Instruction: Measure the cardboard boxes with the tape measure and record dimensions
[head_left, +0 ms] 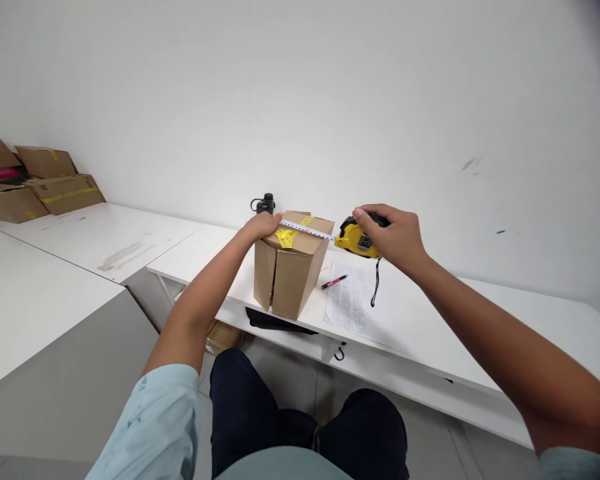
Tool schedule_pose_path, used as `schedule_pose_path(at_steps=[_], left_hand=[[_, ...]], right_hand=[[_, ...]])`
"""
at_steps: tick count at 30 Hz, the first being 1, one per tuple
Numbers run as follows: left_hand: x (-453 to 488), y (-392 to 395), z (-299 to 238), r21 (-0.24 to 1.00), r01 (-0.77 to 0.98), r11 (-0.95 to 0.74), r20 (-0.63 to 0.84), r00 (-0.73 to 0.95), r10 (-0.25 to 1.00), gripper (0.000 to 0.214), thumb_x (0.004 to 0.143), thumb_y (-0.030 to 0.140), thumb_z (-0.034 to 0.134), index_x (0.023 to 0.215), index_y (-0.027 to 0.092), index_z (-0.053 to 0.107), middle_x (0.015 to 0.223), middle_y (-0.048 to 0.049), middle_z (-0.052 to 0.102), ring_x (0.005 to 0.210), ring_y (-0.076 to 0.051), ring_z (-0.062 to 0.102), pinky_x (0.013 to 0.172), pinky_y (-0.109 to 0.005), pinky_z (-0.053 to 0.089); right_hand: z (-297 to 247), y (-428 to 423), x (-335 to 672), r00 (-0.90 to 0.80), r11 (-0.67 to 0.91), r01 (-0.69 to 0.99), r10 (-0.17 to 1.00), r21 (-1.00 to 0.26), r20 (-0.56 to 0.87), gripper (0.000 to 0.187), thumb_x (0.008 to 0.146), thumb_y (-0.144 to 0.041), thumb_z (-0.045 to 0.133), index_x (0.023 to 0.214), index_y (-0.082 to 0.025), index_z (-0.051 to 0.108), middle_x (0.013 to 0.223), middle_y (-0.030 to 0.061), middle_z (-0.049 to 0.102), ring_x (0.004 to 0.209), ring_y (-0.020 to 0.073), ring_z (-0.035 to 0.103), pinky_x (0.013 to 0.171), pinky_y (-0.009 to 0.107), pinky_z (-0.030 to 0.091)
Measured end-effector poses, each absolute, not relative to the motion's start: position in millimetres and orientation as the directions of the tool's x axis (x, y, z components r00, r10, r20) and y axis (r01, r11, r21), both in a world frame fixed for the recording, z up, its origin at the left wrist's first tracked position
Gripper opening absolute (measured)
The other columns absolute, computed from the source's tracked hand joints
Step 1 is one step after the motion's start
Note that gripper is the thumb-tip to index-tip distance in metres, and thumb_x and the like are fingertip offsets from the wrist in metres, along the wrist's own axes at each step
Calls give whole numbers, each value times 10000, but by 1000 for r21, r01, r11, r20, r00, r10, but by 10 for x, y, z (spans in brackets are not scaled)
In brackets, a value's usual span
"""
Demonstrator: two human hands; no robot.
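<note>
A brown cardboard box (293,283) with yellow tape stands upright on the white table. Across its top runs the white blade of a tape measure (353,239), whose yellow and black case is just off the box's right side. My right hand (400,237) is closed around that case, and a black wrist strap dangles below it. At the box's left top edge, my left hand (264,225) is closed on the blade's end, fingertips partly hidden. Behind it stands a dark bottle (265,201) with a loop on its cap.
A written paper sheet (349,307) and a red and black pen (335,281) lie right of the box on the white table (430,327). Several cardboard boxes (67,190) are stacked at the far left. Another carton (223,337) sits beneath the table.
</note>
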State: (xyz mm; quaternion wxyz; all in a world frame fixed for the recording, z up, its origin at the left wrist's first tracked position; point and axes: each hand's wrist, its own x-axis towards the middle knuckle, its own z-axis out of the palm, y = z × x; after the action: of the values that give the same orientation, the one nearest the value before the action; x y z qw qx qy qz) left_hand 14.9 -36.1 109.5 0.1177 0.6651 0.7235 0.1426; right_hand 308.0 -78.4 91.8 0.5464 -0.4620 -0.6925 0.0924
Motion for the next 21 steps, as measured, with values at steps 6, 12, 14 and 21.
schedule_pose_path(at_steps=[6,12,14,21], left_hand=[[122,-329,1080,401,912,82,20,-98,995,735,1070,577,270,1377,57,689,1533,-220,629,1380,-321,639,1097,-329,481],[111,-278,1049,419,901,116,-33,-113,993,925,1038,717,203,1450,6,626,1563,-265,582,1413,-366,612,1133,-387,471],[115,-255,1046,417,901,122,-72,-101,992,957,1021,757,229,1485,5,597,1598,-265,545,1426,-372,599,1148,-398,465],[148,-260,1066,409,898,165,-88,-141,986,913,1019,758,293,1499,43,596,1582,-251,570,1411,-382,612,1123,-416,483]], right_hand=[[877,-773,3014,-8,590,577,696,-565,718,323,891,-524,667,909,-241,822,972,59,820,926,260,764,864,401,591],[873,-779,2977,13,598,579,672,-554,740,364,909,-572,657,895,-241,810,962,61,817,920,260,761,842,400,597],[903,-756,2954,-12,600,589,677,-542,736,376,908,-585,655,890,-243,810,956,60,817,903,256,755,819,392,587],[1023,-620,2815,-95,593,626,703,-507,705,330,905,-535,663,885,-240,811,912,52,804,845,237,726,748,358,536]])
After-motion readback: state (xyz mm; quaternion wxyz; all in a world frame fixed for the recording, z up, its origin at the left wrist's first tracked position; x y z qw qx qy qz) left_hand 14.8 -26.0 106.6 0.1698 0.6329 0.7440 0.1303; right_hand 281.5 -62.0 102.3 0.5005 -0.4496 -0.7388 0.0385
